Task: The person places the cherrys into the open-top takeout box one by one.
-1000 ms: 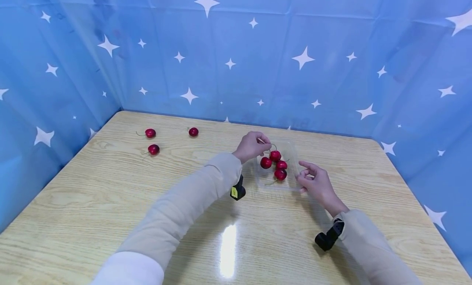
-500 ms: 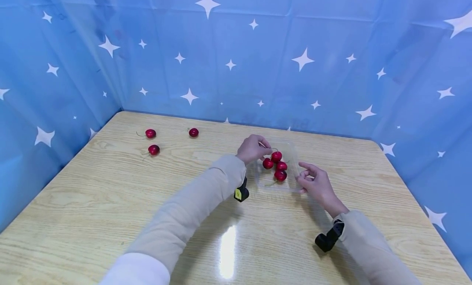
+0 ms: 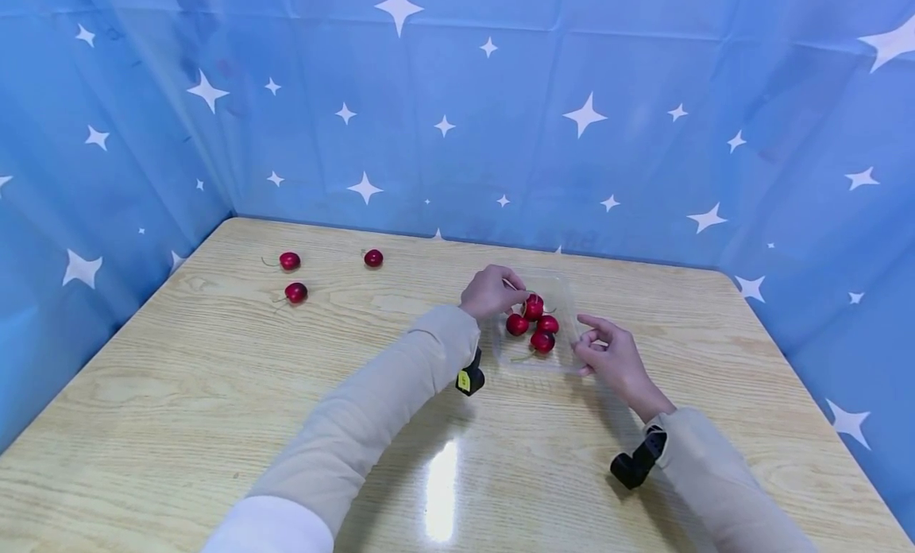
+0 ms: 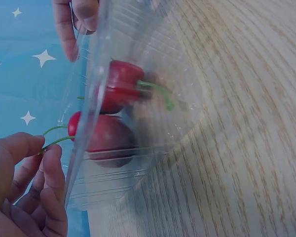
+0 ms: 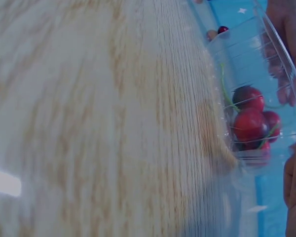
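Three glossy cherries [image 3: 296, 292] lie outside the box, on the wood-grained worktop [image 3: 179, 378]; left hand [image 3: 489, 292], fingers pinching a thin green stem [image 4: 61, 139], not yet released; four rounded cherries [image 3: 542, 342] already inside the clear, ribbed plastic box [image 3: 529, 368]; right hand [image 3: 616, 361], fingers pinching its wall.

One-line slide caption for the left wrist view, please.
Left hand pinching a green stem at a clear container of red cherries on a wooden table, right hand opposite.
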Demonstrator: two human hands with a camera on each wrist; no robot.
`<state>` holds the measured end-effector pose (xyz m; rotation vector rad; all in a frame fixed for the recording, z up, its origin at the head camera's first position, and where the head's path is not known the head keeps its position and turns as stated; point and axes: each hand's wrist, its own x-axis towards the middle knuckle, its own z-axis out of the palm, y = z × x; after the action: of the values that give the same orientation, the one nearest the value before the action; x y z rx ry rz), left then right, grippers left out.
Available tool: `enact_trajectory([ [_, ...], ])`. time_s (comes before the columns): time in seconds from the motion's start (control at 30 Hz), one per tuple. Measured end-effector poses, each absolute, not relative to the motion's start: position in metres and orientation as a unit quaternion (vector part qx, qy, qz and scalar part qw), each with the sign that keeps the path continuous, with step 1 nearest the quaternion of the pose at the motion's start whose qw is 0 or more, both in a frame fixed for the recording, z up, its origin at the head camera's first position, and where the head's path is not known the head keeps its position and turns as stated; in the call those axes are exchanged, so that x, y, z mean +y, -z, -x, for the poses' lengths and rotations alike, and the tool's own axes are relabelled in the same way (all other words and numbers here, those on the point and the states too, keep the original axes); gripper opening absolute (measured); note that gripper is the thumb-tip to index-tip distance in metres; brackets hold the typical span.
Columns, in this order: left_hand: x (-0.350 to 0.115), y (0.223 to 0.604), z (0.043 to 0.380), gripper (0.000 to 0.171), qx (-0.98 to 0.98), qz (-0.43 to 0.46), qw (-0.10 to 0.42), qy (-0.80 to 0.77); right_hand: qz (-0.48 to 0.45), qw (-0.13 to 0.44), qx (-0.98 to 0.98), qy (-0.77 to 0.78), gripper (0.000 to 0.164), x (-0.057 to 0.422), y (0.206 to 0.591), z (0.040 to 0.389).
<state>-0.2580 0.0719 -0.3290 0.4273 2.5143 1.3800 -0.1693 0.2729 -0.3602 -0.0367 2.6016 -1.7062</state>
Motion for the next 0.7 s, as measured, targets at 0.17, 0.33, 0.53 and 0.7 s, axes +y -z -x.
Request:
enact_trajectory([
  [0.17, 0.073, 0.330, 0.258, 0.011, 0.866, -0.146, 0.110, -0.466, 0.012, 0.013, 0.836, 0.549, 0.050, 0.273, 0.361, 0.169],
  [0.33, 0.071, 0.330, 0.257, 0.013, 0.856, -0.153, 0.109, -0.482, 0.012, 0.014, 0.836, 0.548, 0.050, 0.273, 0.362, 0.170],
  [0.53, 0.071, 0.334, 0.258, 0.015, 0.839, -0.161, 0.088, -0.512, 0.014, 0.012, 0.834, 0.552, 0.050, 0.273, 0.362, 0.170],
  [0.7, 0.068, 0.339, 0.260, 0.016, 0.831, -0.175, 0.046, -0.526, 0.013, 0.011, 0.830, 0.558, 0.051, 0.273, 0.362, 0.169],
])
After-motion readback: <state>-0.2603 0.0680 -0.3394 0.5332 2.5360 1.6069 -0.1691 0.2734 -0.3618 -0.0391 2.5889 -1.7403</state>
